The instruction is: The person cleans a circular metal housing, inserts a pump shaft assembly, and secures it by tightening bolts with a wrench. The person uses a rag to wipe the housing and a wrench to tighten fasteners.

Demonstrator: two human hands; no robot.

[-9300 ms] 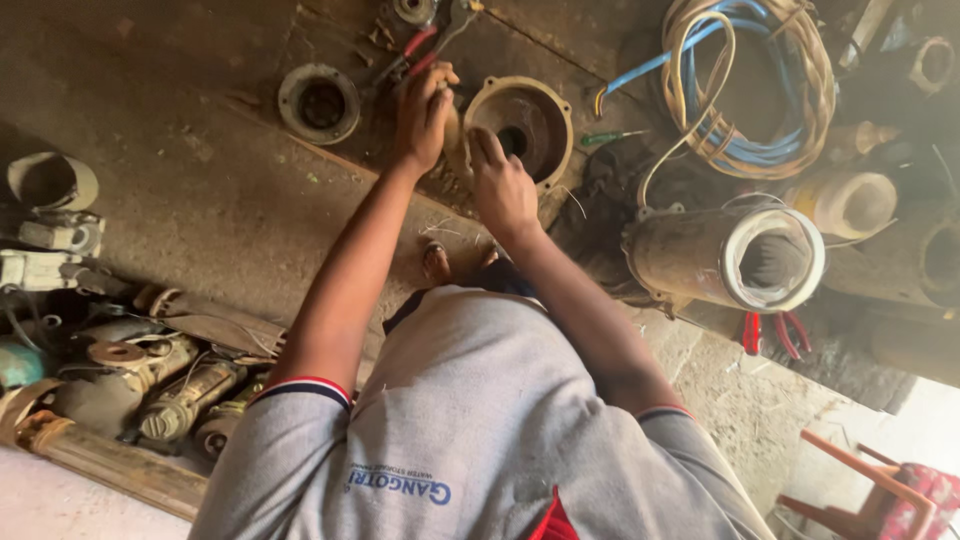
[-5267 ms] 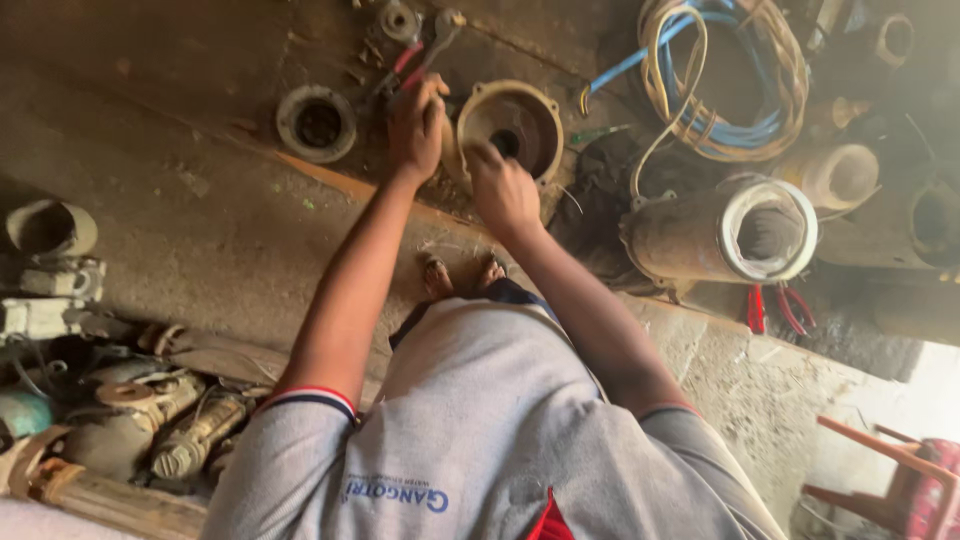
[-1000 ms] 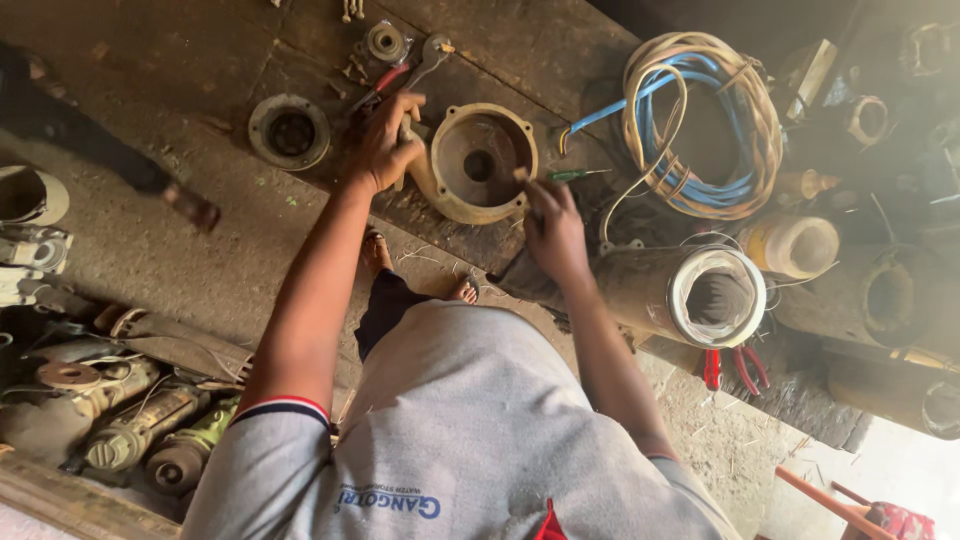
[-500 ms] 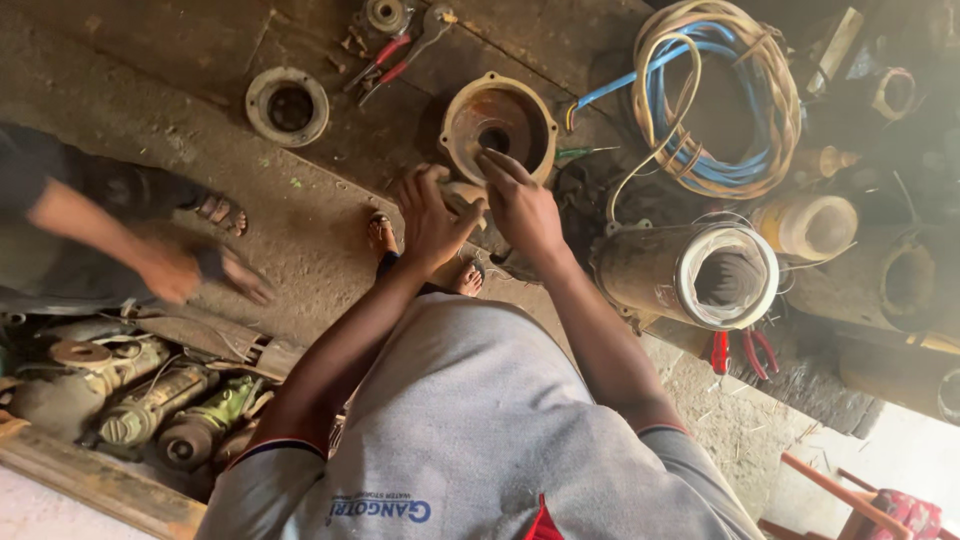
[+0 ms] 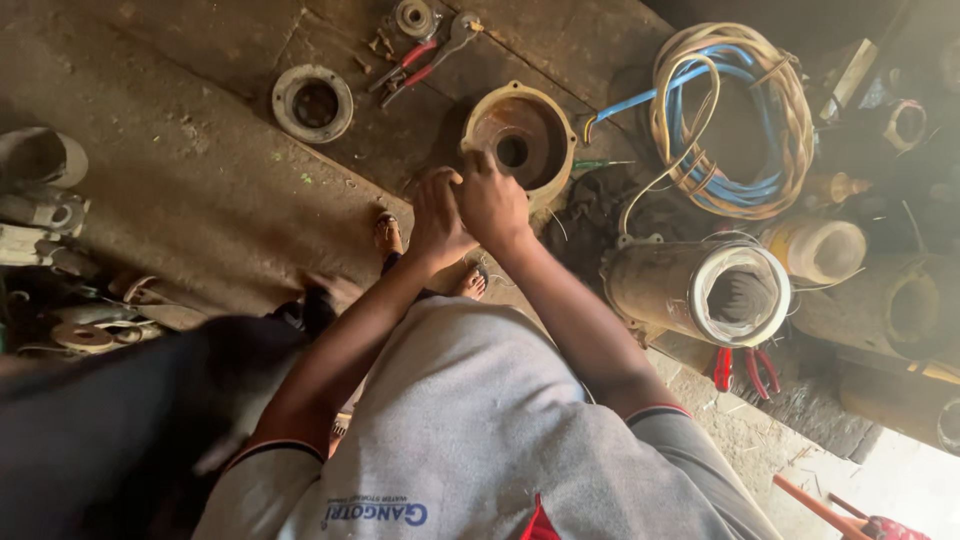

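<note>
Head view: looking down over a grey shirt at two bare arms and a dirt floor.
Left hand (image 5: 438, 212): centre of frame, fingers curled, pressed against the right hand; contents hidden, grip not discernible.
Right hand (image 5: 492, 200): fingers bent, touching the left hand; hold not discernible.
Round metal housing (image 5: 518, 140): just above both hands, upper centre, open side up.
Metal ring (image 5: 313, 102): upper left, well apart.
Red-handled pliers (image 5: 420, 62): top centre.
Coiled cable (image 5: 728, 120): upper right.
Cylindrical motor body (image 5: 700, 290): right of the arms, lying on its side.

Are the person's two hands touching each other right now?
Touching. The head view shows the left hand pressed against the right hand, no gap between them, just below the round metal housing.
</note>
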